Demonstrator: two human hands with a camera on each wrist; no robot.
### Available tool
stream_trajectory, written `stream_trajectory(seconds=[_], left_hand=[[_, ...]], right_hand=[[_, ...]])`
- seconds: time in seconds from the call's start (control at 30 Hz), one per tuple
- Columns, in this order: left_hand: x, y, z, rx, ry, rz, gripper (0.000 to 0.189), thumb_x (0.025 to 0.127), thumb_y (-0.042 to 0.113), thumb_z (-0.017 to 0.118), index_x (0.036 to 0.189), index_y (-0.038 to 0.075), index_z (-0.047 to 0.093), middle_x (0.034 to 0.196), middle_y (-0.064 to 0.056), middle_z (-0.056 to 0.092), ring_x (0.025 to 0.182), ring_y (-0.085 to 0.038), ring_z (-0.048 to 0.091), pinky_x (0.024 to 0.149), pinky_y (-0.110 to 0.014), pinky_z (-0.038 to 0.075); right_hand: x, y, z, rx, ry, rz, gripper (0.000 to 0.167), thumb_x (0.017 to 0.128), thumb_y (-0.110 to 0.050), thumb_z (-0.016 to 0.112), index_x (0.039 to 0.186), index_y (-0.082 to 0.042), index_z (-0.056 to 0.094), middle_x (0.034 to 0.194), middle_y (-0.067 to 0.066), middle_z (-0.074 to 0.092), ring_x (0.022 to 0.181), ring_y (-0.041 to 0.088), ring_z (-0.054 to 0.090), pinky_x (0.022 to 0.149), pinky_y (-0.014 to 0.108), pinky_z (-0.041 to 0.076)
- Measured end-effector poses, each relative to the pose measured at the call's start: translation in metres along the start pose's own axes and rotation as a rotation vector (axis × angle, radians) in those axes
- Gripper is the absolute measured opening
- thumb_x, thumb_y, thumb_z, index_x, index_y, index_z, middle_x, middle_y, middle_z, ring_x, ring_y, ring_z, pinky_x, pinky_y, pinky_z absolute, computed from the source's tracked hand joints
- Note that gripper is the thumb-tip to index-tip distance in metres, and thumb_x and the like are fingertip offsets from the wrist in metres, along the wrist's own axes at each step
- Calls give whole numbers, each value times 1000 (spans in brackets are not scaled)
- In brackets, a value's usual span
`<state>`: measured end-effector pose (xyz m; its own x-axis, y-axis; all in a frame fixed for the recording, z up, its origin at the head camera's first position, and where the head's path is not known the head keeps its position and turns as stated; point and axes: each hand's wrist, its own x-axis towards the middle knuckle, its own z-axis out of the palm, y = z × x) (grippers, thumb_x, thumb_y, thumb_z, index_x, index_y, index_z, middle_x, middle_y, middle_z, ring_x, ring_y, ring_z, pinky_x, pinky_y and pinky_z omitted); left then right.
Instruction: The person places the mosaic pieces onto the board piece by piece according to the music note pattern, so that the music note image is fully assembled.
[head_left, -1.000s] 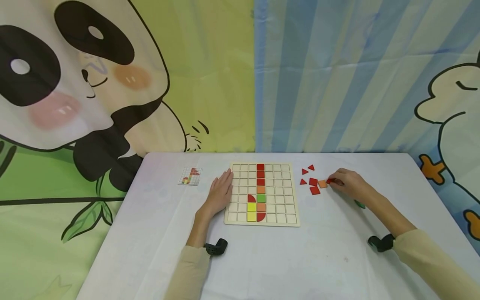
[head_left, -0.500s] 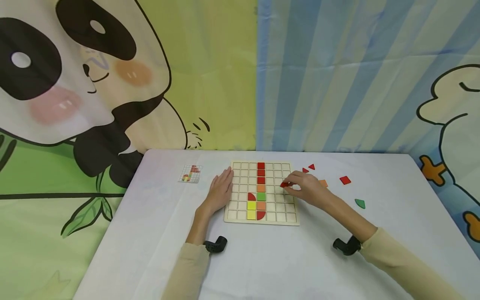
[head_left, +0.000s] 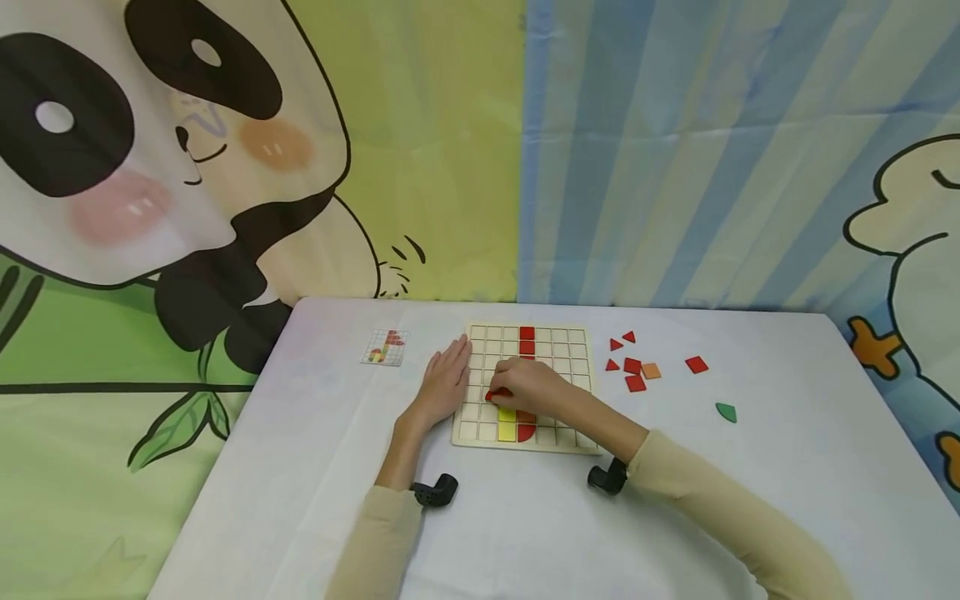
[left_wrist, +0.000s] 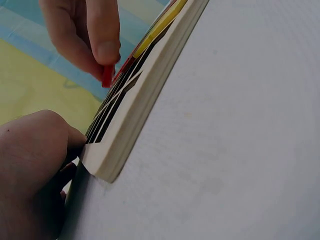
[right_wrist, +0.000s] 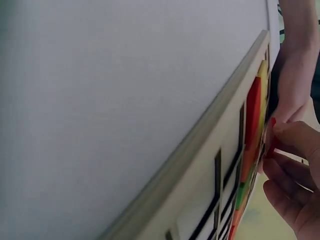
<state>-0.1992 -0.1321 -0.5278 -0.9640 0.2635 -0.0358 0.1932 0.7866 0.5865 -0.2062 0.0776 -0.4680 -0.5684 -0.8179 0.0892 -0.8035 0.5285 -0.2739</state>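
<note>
Currently R hand (head_left: 529,386) has a red pc (head_left: 494,394) pinched btwn thumb & fingers, over the left part of the board (head_left: 562,436), about midway near-to-far. L hand (head_left: 444,380) grips nothing: fingers extended, resting along the board's left edge.

Main risk, I'd say: pc is held edge-on, so if it's let go tilted it could catch on a grid ridge & sit crooked. R hand is also low over filled cells; a brushing finger or palm might nudge the yellow pc (head_left: 507,430) or the red quarter-round (head_left: 527,432) out of place. If L hand pushed sideways, the board could prob. slide on the cloth (head_left: 517,525).

Hidden: R hand covers the mid cells, so what's in them can't be checked from the head view. Held pc's outline is unclear, mostly behind fingertips; can't tell if it's touching the board. Card (head_left: 386,347) at far left is too small to read in detail. L wrist view cuts off most of L hand; R wrist view has the board at a steep slant, cut off at bottom.
</note>
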Motion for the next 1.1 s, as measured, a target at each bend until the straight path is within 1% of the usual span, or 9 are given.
stream_trajectory(seconds=[0.13, 0.33, 0.47, 0.57, 0.67, 0.83, 0.97, 1.1], left_hand=[[0, 1, -1, -1, -5, 4, 56, 113, 22, 37, 164, 3, 25, 174, -10, 18, 162, -28, 15, 131, -51, 7], [-1, 2, -5, -10, -10, -6, 56, 112, 22, 37, 164, 3, 25, 174, -10, 18, 162, -29, 14, 131, -52, 7], [-3, 3, -6, -18, -17, -12, 56, 112, 21, 36, 164, 3, 24, 174, -10, 17, 162, -28, 14, 131, -52, 6], [-2, 4, -5, -20, -23, -13, 56, 112, 21, 36, 164, 3, 24, 174, -10, 17, 162, -29, 14, 131, -52, 6], [-2, 4, -4, -18, -15, -5, 55, 112, 19, 37, 163, 2, 25, 173, -12, 18, 161, -30, 15, 131, -53, 7], [-1, 4, -4, -20, 0, 6, 55, 112, 19, 38, 162, 1, 27, 173, -13, 20, 161, -31, 16, 131, -53, 8], [-1, 4, -4, -28, -2, 3, 55, 112, 19, 38, 162, 1, 27, 173, -12, 20, 161, -30, 16, 131, -53, 8], [-1, 5, -3, -24, 0, 3, 55, 112, 19, 38, 162, 1, 27, 173, -13, 20, 161, -31, 17, 131, -53, 8]], right_hand=[[8, -1, 6, -40, -15, 3, 5, 94, -14, 76, 92, -10, 80, 87, 1, 68, 78, 14, 60, 67, 20, 52], [13, -3, 8, -59, -28, -2, 6, 93, -13, 77, 88, -11, 77, 79, -1, 60, 72, 12, 51, 60, 16, 42], [13, -5, 10, -79, -33, -15, 10, 93, -13, 77, 84, -11, 75, 76, -2, 57, 69, 11, 48, 59, 16, 39], [11, -5, 10, -108, -30, -28, 10, 94, -13, 77, 84, -11, 75, 77, -1, 58, 70, 12, 50, 59, 16, 41], [9, -7, 10, -140, -29, -31, 7, 94, -15, 76, 88, -11, 78, 82, -1, 62, 73, 14, 54, 62, 18, 47], [7, -10, 8, -186, -39, -47, 9, 96, -15, 74, 96, -8, 80, 96, 2, 71, 87, 17, 61, 75, 22, 57], [7, -12, 6, -192, -59, -62, 11, 97, -13, 72, 102, -5, 79, 105, 3, 75, 98, 19, 65, 85, 24, 58], [7, -12, 5, -182, -82, -64, 12, 98, -13, 71, 104, -5, 78, 106, 4, 76, 99, 19, 65, 87, 25, 58]])
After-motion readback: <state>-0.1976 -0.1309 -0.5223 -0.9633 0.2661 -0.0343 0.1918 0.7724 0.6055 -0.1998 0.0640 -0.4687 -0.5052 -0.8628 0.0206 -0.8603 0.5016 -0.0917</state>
